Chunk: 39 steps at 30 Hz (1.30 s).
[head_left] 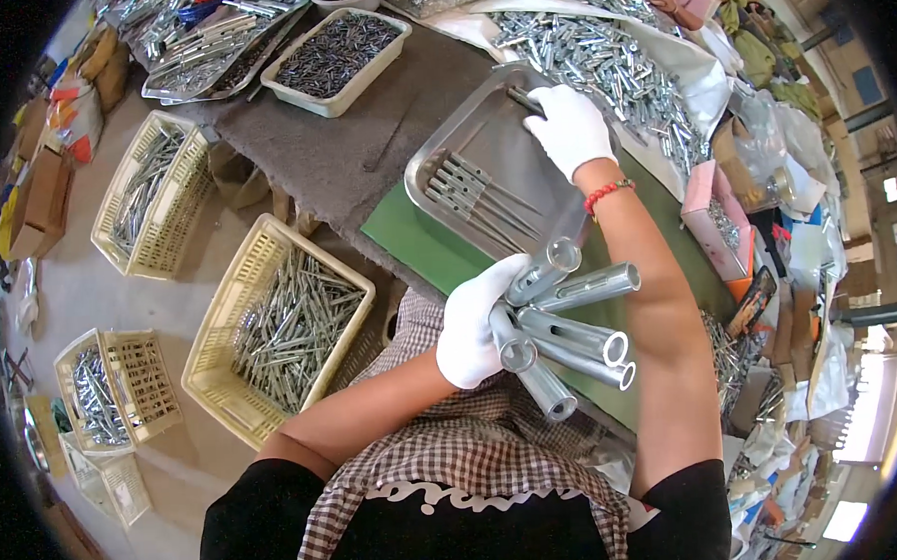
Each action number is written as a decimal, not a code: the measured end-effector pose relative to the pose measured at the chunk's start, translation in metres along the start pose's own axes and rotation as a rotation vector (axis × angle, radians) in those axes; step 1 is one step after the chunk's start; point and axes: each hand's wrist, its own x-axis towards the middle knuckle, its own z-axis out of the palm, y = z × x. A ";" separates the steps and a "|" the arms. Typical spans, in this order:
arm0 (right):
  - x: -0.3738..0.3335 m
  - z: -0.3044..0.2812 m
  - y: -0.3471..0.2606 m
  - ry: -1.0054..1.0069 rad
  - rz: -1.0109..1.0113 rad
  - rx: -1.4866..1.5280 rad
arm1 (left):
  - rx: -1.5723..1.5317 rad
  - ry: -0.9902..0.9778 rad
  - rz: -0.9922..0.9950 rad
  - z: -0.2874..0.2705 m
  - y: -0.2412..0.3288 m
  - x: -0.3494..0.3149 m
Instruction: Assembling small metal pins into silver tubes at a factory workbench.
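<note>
The gloved left hand [473, 324] curls into a grip, the bent left arm [379, 410] behind it and to its left. Beyond, the gloved right hand [572, 132] reaches palm down, the right arm [662, 316] stretched behind.

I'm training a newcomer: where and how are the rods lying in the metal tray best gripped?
Probably pinch the rods by their wider ends, from above: they lie side by side, and their slender shafts run toward the tubes in the left hand.

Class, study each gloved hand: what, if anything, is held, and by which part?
The left hand grips metal tubes near one end, other ends fanning outward. The right hand is at a metal piece; whether gripped cannot be told.
</note>
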 end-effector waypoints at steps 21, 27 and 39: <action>-0.044 -0.024 0.010 -0.106 0.074 0.576 | 0.144 0.048 0.203 0.002 0.008 0.011; -0.042 -0.017 -0.028 -0.253 -0.054 0.507 | 0.225 -0.003 0.302 0.001 0.005 0.012; -0.024 -0.018 -0.051 -0.282 -0.098 0.215 | 0.244 -0.008 0.340 -0.001 0.009 0.013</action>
